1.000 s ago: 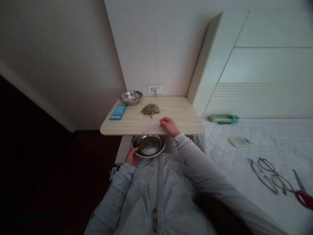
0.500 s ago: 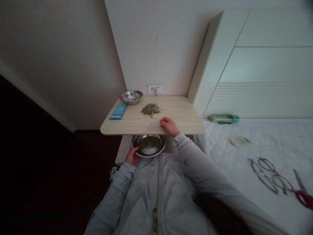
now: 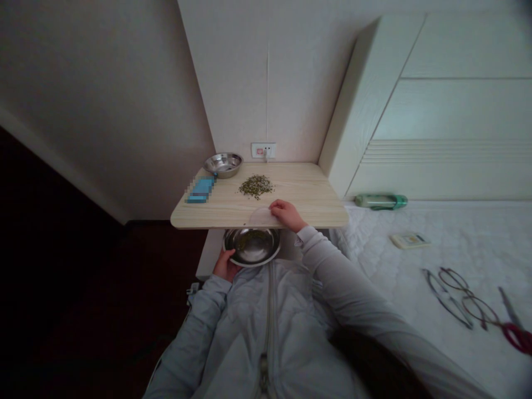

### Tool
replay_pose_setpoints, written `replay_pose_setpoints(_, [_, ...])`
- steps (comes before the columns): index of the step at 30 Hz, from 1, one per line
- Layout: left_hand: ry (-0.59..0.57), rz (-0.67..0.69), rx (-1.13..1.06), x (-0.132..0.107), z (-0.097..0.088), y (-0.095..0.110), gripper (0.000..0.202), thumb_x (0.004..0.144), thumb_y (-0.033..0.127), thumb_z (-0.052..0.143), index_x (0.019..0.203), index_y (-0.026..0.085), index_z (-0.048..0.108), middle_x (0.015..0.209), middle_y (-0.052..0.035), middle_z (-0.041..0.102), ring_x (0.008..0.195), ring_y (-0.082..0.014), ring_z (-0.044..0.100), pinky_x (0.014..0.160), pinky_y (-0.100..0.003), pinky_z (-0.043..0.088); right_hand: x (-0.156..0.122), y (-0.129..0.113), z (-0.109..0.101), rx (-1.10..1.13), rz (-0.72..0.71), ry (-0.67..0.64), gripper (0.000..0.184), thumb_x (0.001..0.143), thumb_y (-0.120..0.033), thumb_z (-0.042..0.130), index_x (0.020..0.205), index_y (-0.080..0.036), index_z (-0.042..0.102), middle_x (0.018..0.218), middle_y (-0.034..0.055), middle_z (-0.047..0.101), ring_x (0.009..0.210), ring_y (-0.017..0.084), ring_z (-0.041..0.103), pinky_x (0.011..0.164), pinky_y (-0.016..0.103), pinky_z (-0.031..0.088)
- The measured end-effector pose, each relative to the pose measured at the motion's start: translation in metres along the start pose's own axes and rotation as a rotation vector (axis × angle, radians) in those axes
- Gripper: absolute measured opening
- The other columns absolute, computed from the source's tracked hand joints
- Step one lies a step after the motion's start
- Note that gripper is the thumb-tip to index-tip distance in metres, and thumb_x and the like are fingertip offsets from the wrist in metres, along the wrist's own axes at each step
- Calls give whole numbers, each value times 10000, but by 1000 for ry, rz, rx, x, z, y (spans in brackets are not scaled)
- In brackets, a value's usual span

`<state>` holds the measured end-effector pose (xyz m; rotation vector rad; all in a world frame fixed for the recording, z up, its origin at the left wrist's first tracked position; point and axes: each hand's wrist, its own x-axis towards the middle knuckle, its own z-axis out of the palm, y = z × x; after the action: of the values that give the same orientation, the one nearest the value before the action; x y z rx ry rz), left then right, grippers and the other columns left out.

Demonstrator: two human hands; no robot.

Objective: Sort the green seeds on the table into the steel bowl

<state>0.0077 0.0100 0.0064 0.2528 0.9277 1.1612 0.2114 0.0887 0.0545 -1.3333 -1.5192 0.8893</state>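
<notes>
My left hand [image 3: 226,266] grips the rim of a steel bowl [image 3: 266,256], held just under the front edge of the small wooden table [image 3: 307,188]. Some green bits lie inside that bowl. Between the fingertips of my right hand [image 3: 287,214] is a thin, clear round plastic disc [image 3: 260,215], low over the table's front edge. A speck or two shows beside the disc. Farther back on the tabletop spreads a loose pile of small green grains [image 3: 255,186], apart from both hands.
A second steel bowl [image 3: 223,164] stands at the table's back left, with a blurred blue item [image 3: 201,190] before it. On the white bed at right lie a green bottle [image 3: 380,201], a small pale box [image 3: 409,240], glasses [image 3: 477,310] and red-handled scissors [image 3: 517,337].
My right hand has shifted slightly left with the disc, toward the front edge. Fewer loose specks show at the edge above the bowl. The left hand and its bowl barely move.
</notes>
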Motion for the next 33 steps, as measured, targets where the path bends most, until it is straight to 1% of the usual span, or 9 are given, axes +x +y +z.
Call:
replay_pose_setpoints(3, [-5,14,28,1,-2,-1,223,635,98,476,833,177,542,726,-26,625,772,-191,580,650,-324,478,1,1,0,5,-4,9,123,611,-172,446,698,-161,532,540,-46,552,520,81,478,530,193,358])
replay_pose_setpoints(7, [-3,46,68,3,-3,-2,197,626,98,477,797,175,538,702,-15,616,711,-171,583,618,-311,480,3,3,2,-52,-15,-24,161,631,-201,462,767,-172,543,605,-32,587,533,79,483,539,193,366])
replay_pose_setpoints(11, [64,101,66,3,-2,-4,142,608,106,489,720,182,531,642,4,598,642,-155,577,574,-291,477,1,3,2,-118,-28,-46,172,633,-223,479,782,-181,555,619,-29,599,536,83,484,539,198,362])
replay_pose_setpoints(15, [139,166,44,4,0,-6,65,590,123,496,615,181,510,620,15,592,592,-137,563,528,-258,467,0,1,2,-114,-14,-61,166,633,-218,476,770,-177,559,600,-32,592,523,81,481,521,193,350])
replay_pose_setpoints(19, [169,229,38,5,1,-8,77,577,108,481,557,183,483,577,20,582,568,-128,555,507,-234,455,0,-1,2,-99,-6,-73,161,627,-207,473,757,-171,562,588,-36,589,525,77,479,514,187,339])
replay_pose_setpoints(27, [205,254,34,7,2,-9,76,557,107,489,552,183,482,563,21,573,571,-127,551,514,-228,444,0,-1,1,-33,14,-87,177,622,-213,470,770,-163,553,593,-39,587,470,59,423,482,179,318])
replay_pose_setpoints(33, [190,227,59,7,1,-9,94,576,116,495,629,190,515,564,25,568,566,-134,550,520,-242,439,0,0,2,-39,-4,-92,181,623,-228,484,778,-170,556,602,-34,592,516,72,462,515,186,340])
